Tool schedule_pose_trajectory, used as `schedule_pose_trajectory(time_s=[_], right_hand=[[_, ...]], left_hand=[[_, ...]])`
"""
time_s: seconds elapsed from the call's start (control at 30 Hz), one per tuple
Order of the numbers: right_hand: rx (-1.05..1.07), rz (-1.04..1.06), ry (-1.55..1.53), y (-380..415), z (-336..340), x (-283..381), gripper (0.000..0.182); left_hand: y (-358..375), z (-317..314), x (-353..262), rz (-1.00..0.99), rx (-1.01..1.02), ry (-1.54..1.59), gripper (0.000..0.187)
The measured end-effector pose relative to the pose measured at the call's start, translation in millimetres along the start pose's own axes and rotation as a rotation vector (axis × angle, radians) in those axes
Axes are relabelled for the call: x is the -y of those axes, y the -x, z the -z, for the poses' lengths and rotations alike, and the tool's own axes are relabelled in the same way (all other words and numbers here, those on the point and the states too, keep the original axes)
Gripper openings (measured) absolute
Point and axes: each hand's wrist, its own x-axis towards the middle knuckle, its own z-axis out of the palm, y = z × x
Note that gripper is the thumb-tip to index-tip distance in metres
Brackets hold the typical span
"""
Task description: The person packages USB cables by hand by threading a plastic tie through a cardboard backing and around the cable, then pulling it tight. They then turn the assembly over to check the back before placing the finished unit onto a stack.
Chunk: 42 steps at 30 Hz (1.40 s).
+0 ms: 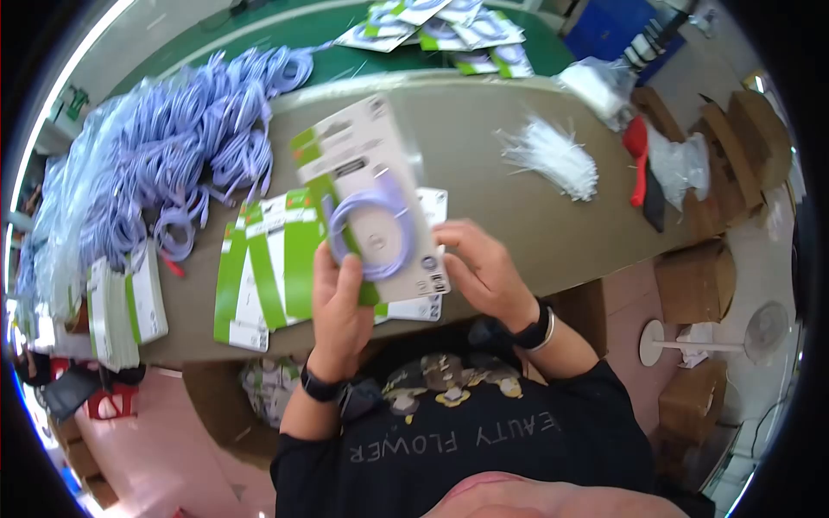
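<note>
The card (373, 231) with cable (408, 230) was gripped by the left hand (339, 298) above the desk (471, 168); the right hand (485, 269) was half-curled at the card's edge, grip not tellable; dropping was risked if pinched loosely; "EAUTY FLOWER" was read on shirt (518, 401); card print was too blurred.

The cable (406, 231) is lilac, its card (354, 182) white and green, the ties (557, 161) white, the black shirt (509, 453) yellow-and-grey printed.
</note>
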Motion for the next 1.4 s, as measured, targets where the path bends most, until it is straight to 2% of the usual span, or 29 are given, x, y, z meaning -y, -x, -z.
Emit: schedule_pose_trajectory(time_s=[0.07, 0.1, 0.17, 0.2, 0.23, 0.3, 0.33, 0.37, 0.4, 0.43, 0.47, 0.5, 0.57, 0.63, 0.7, 0.77, 0.83, 0.87, 0.93, 0.97, 1.07, 1.2, 1.37, 1.4], right_hand=[[0.004, -0.394, -0.615, 9, 3, 8, 0.031], [-0.009, -0.384, -0.59, 15, 6, 13, 0.031], [0.126, -0.656, -0.812, 17, 7, 21, 0.04], [0.128, -0.666, -0.78, 12, 13, 21, 0.04], [0.134, -0.677, -0.751, 8, 23, 19, 0.039], [0.123, -0.67, -0.598, -28, 61, 19, 0.036], [0.023, -0.654, -0.487, -58, 77, 22, 0.031], [-0.034, -0.474, -0.442, -84, 95, -8, 0.028], [-0.16, -0.397, -0.388, -118, 114, -42, 0.025], [-0.287, -0.341, -0.544, -161, 126, -45, 0.022], [-0.372, -0.417, -0.513, -192, 136, -58, 0.023], [-0.454, -0.489, -0.474, -211, 142, -67, 0.023], [-0.374, -0.528, -0.412, -221, 130, -100, 0.025], [-0.287, -0.566, -0.329, -238, 99, -105, 0.027], [0.108, -0.507, -0.123, -234, 40, -83, 0.03], [0.309, -0.358, 0.004, -238, -10, -77, 0.032], [0.319, 0.044, 0.333, -250, -53, -68, 0.033], [0.32, 0.042, 0.334, -257, -70, -66, 0.033], [0.183, 0.328, 0.572, -276, -97, -69, 0.033], [0.188, 0.333, 0.577, -286, -107, -72, 0.033], [0.015, 0.508, 0.864, -314, -130, -85, 0.027], [0.198, 0.649, 0.925, -334, -133, -102, 0.024], [0.413, 0.494, 0.801, -306, -93, -77, 0.019], [0.48, 0.395, 0.789, -296, -80, -75, 0.017]], left_hand=[[1, 2, 2, -0.097, -0.072, -0.246, 0.037], [2, 6, 2, -0.102, -0.047, -0.231, 0.037], [6, 18, -1, 0.007, 0.03, -0.616, 0.038], [3, 23, -4, 0.058, 0.058, -0.812, 0.038], [-1, 24, -9, 0.042, 0.059, -0.807, 0.038], [-3, 22, -25, -0.114, 0.211, -1.212, 0.04], [-1, 23, -31, -0.182, 0.281, -1.422, 0.041], [-1, 25, -32, -0.174, 0.262, -1.433, 0.041], [-2, 26, -30, -0.233, 0.303, -1.525, 0.042], [-3, 27, -28, -0.289, 0.341, -1.616, 0.043], [-2, 27, -27, -0.347, 0.378, -1.706, 0.044], [2, 27, -26, -0.341, 0.342, -1.716, 0.044], [4, 23, -21, -0.355, 0.369, -1.802, 0.047], [5, 23, -16, -0.354, 0.337, -1.83, 0.049], [6, 26, -14, -0.331, 0.338, -1.793, 0.049], [5, 29, -14, -0.316, 0.343, -1.779, 0.049], [5, 29, -13, -0.309, 0.347, -1.774, 0.047], [5, 30, -13, -0.309, 0.351, -1.768, 0.046], [6, 31, -13, -0.309, 0.357, -1.749, 0.044], [6, 32, -14, -0.309, 0.359, -1.733, 0.043], [5, 36, -14, -0.329, 0.346, -1.696, 0.042], [5, 39, -13, -0.353, 0.348, -1.655, 0.041], [6, 42, -16, -0.374, 0.342, -1.635, 0.038], [6, 41, -17, -0.375, 0.343, -1.638, 0.037]])
